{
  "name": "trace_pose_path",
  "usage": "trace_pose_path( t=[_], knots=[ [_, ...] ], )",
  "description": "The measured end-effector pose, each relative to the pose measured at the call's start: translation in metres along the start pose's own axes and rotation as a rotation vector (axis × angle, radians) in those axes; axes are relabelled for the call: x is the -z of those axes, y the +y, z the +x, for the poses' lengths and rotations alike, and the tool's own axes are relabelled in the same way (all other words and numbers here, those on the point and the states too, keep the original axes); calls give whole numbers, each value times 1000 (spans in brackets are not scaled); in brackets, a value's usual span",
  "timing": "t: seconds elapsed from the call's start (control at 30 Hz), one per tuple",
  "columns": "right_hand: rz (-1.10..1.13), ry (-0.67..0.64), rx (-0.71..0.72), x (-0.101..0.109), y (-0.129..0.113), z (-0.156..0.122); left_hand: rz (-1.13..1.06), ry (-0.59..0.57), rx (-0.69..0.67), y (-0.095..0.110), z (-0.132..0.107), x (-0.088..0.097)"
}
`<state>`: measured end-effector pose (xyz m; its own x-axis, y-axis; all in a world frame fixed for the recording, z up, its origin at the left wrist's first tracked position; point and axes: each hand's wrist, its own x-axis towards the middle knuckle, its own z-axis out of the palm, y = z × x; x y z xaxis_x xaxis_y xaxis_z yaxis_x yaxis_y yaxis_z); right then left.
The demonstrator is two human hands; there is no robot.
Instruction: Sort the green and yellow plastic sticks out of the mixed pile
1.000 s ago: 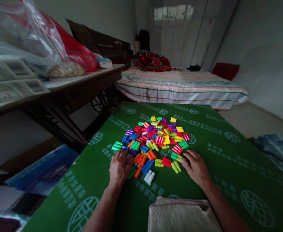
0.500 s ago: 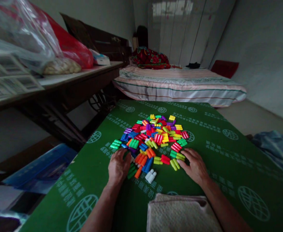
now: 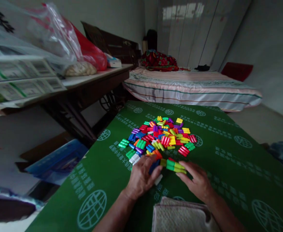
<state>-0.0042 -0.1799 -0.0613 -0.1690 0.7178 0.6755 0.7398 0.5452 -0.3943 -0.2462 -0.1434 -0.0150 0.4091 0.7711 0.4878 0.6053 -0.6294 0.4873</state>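
Colourful plastic building blocks [image 3: 165, 140] lie in a loose heap on the green table [image 3: 122, 203]. My right hand [image 3: 199, 183] pinches the end of a joined green and yellow-green block [image 3: 174, 165] between thumb and fingers. My left hand [image 3: 143, 175] is over the near side of the heap, thumb and forefinger apart. A blue block [image 3: 154, 166] shows between them; I cannot tell whether they touch it. An orange block [image 3: 158, 154] sits just beyond the left fingertips, and a white block [image 3: 158, 179] lies partly hidden beside the left thumb.
A folded beige cloth [image 3: 182, 216] lies at the table's near edge. To the left, a side table [image 3: 83, 80] carries boxes and plastic bags, with a blue bin [image 3: 56, 161] below. A bed [image 3: 192, 83] stands beyond the table.
My left hand has moved right, across the near blocks. My right hand has closed on the green and yellow-green block and brought it left and nearer. The view has shifted left.
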Motion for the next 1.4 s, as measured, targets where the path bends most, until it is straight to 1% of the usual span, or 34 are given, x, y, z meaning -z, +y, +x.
trace_pose_path(
  t=[0.07,0.1,0.13,0.2,0.3,0.37,0.43,0.5,0.57,0.6,0.67,0.73,0.87,0.97,1.07,1.17,1.23,1.4],
  knots=[
    [19,-24,89,1,-10,3,-67,-169,47,14,-3,-4],
    [24,-29,123,1,-13,4,-84,-220,72,19,-4,-6],
    [28,-32,146,1,-16,4,-106,-256,98,22,-5,-9],
    [32,-44,157,0,-18,3,-178,-293,151,25,-6,-12],
    [33,-62,124,-3,-15,-1,-343,-298,233,23,-7,-15],
    [21,-38,82,-5,-8,-2,-428,-261,292,19,-6,-15],
    [-31,18,-3,-6,2,-2,-436,-194,360,14,-6,-15],
    [-112,56,-108,-6,13,0,-382,-131,400,12,-5,-14],
    [-167,56,-155,-5,20,1,-340,-120,380,11,-6,-13],
    [-175,56,-142,-5,21,2,-332,-135,353,13,-6,-13],
    [-155,70,-64,-4,18,1,-315,-186,304,17,-6,-13],
    [-104,61,26,-4,9,0,-284,-254,283,21,-7,-14],
    [-17,-60,139,-3,-9,0,-246,-357,305,27,-8,-17],
    [12,-137,183,-2,-14,-1,-237,-361,292,27,-9,-18],
    [17,-156,206,-3,-15,-2,-236,-355,231,26,-11,-20],
    [-1,-169,217,-4,-16,-4,-228,-364,205,26,-12,-23],
    [-13,-160,212,-6,-18,-4,-234,-360,185,26,-13,-24],
    [-6,-84,205,-9,-22,1,-225,-323,99,23,-12,-25]
  ],
)
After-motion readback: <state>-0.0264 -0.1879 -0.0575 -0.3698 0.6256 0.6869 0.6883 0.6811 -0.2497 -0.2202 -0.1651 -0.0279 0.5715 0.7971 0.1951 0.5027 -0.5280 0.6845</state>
